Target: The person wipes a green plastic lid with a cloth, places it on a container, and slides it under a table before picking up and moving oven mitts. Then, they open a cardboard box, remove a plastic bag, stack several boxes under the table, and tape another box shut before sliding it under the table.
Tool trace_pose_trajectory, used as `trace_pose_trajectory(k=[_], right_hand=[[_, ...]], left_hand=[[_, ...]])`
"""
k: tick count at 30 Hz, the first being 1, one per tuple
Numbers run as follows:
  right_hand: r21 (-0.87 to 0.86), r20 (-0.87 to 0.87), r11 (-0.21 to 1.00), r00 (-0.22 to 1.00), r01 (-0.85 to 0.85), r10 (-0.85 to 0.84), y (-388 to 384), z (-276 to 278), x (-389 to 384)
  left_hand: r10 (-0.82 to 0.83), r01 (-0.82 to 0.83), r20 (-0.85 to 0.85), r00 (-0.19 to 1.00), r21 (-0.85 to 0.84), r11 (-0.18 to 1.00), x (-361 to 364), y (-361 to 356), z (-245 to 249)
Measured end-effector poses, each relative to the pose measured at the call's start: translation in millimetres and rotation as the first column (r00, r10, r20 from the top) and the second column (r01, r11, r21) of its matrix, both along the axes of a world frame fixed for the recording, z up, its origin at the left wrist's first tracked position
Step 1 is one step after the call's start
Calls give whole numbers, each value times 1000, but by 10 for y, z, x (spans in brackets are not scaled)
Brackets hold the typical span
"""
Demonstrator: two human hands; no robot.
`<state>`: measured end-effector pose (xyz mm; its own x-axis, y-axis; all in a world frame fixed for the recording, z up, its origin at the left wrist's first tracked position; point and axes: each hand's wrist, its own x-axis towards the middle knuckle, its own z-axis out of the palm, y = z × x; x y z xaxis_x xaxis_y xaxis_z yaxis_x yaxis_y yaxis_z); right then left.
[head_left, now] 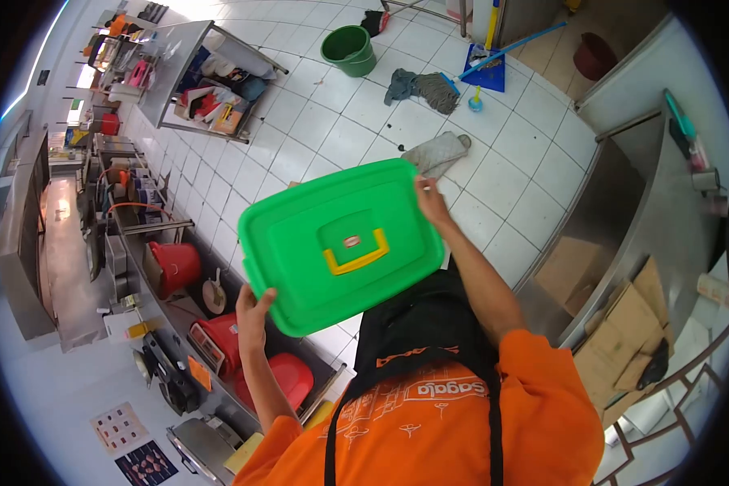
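A bright green plastic storage-box lid (300, 235) with rounded corners is held out in front of my body. A yellow handle (360, 263) lies in the raised middle of its top. My left hand (253, 317) grips its near left edge, thumb on top and the other fingers partly hidden. At the far right corner my right hand (432, 201) is closed on the rim. Whether a box hangs beneath the lid cannot be seen.
On the tiled floor ahead lie a grey cloth (437, 154), a mop head (425, 89) and a blue dustpan (484, 71), near a green bucket (349, 53). A metal table (178, 61) stands far left. Red tubs (174, 267) sit under the left counter; folded cardboard (624, 348) lies right.
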<state>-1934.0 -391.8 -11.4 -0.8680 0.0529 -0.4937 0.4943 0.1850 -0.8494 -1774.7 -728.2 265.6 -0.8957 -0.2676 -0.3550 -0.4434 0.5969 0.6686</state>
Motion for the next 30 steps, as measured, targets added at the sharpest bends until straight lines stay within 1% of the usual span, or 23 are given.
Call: trace_pose_trajectory(k=[2, 4, 6, 7, 8, 9, 10, 11, 13, 14, 15, 16, 17, 18, 19, 20, 22, 24, 25, 26, 28, 29, 30], right_hand=[[-8, 3, 994, 994, -112, 112, -270, -30, -356], [13, 14, 988, 988, -155, 155, -415, -178, -626], [-129, 38, 965, 972, -227, 234, -521, -347, -945], [-106, 42, 968, 971, -229, 235, -479, -433, -1163], [-102, -16, 967, 972, -235, 234, -442, -510, -1242], [-110, -77, 965, 970, -237, 229, -445, -616, -1336], [-112, -155, 967, 966, -227, 209, -432, -746, -1553], [18, -170, 971, 957, -237, 237, -371, -1080, -1720], [170, -92, 890, 892, -423, 442, 89, -1084, -2084], [354, -216, 858, 859, -373, 463, 327, -1320, -2258], [436, -42, 809, 888, -396, 457, 522, -1150, -2478], [508, -82, 798, 905, -323, 418, 726, -1312, -2658], [586, -113, 759, 900, -282, 421, 914, -1426, -2763], [600, -68, 763, 935, -239, 347, 1042, -1441, -2960], [619, 51, 718, 929, -316, 365, 1198, -1608, -3205], [621, 75, 694, 909, -364, 409, 1279, -1823, -3434], [632, 377, 525, 818, -570, 435, 1360, -2057, -4012], [616, 458, 373, 700, -694, 548, 1419, -2852, -4548], [607, 468, 302, 637, -736, 613, 1411, -3214, -4845], [592, 470, 231, 563, -772, 679, 1299, -3662, -5165], [580, 375, 214, 491, -786, 787, 1118, -4621, -5774], [521, 489, 189, 473, -832, 733, 814, -4926, -6118], [577, 321, 213, 458, -789, 829, 628, -5385, -6353]], left_hand=[[362, -344, -167, 917, 129, 930, -284, 24, -126], [417, -382, -159, 895, 209, 900, -558, 75, -211], [460, -408, -147, 876, 285, 868, -926, 49, -327], [502, -415, -158, 851, 385, 824, -1104, 83, -463], [569, -448, -149, 809, 471, 760, -1116, 120, -563], [574, -483, -96, 813, 441, 757, -1165, 76, -723], [604, -495, -114, 789, 466, 733, -1337, 240, -768], [611, -525, -93, 786, 420, 740, -1486, 332, -870], [643, -592, -57, 764, 335, 733, -1655, 531, -1069], [662, -614, -61, 747, 317, 723, -1825, 688, -1201], [708, -643, -53, 704, 377, 667, -1992, 854, -1267], [771, -699, -11, 637, 412, 584, -2173, 1032, -1287], [787, -726, 20, 617, 401, 559, -2212, 1103, -1329], [809, -761, 54, 585, 381, 525, -2278, 1208, -1397], [834, -794, 80, 545, 369, 483, -2322, 1297, -1445], [855, -835, 94, 510, 292, 466, -2380, 1387, -1502], [899, -897, 120, 422, 197, 395, -2502, 1591, -1716], [926, -961, 262, 271, 16, 277, -2600, 1791, -1853], [933, -988, 326, 155, 60, 144, -2596, 1917, -1986], [953, -989, 265, 146, 69, 132, -2605, 2087, -2170], [973, -991, 230, -31, 116, -59, -2704, 2447, -2576], [957, -994, 283, -63, 64, -85, -2917, 2517, -2706], [935, -995, 344, -90, 0, -96, -3081, 2568, -2854]])
